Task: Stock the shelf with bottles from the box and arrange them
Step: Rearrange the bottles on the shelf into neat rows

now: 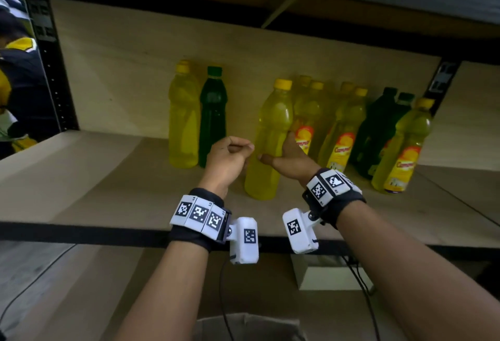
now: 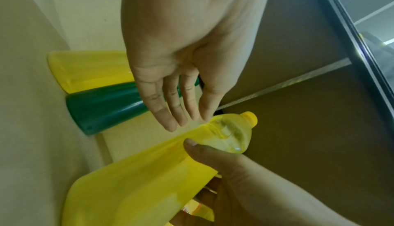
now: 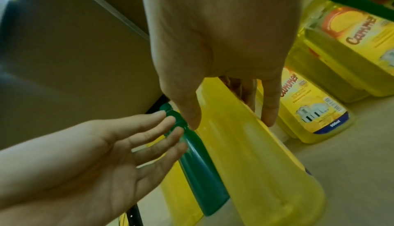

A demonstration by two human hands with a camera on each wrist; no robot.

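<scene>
Partly hidden: the right hand (image 1: 290, 160) covered the lower middle of the yellow bottle (image 1: 270, 145), and its fingers ran behind the bottle in the head view. The right wrist view showed thumb on one side and fingers on the other, wrapped round the bottle's body, so the hand was grasping it. The bottle stood upright on the wooden shelf (image 1: 81, 178), between a left pair and a right cluster.

The left hand (image 1: 230, 159) looked loosely curled from the head view; both wrist views showed its fingers (image 2: 170, 109) straight, relaxed, holding nothing, just beside the bottle's shoulder.

Bottles were smooth translucent plastic, tapering to a narrow neck with a screw cap. The left pair: one plain yellow bottle (image 1: 184, 116), one green bottle (image 1: 213, 116). The right cluster (image 1: 359, 135) overlapped; the rear ones were hard to count. Label text read only in the right wrist view. A cardboard box (image 1: 243, 327) was cut off at the bottom edge.
</scene>
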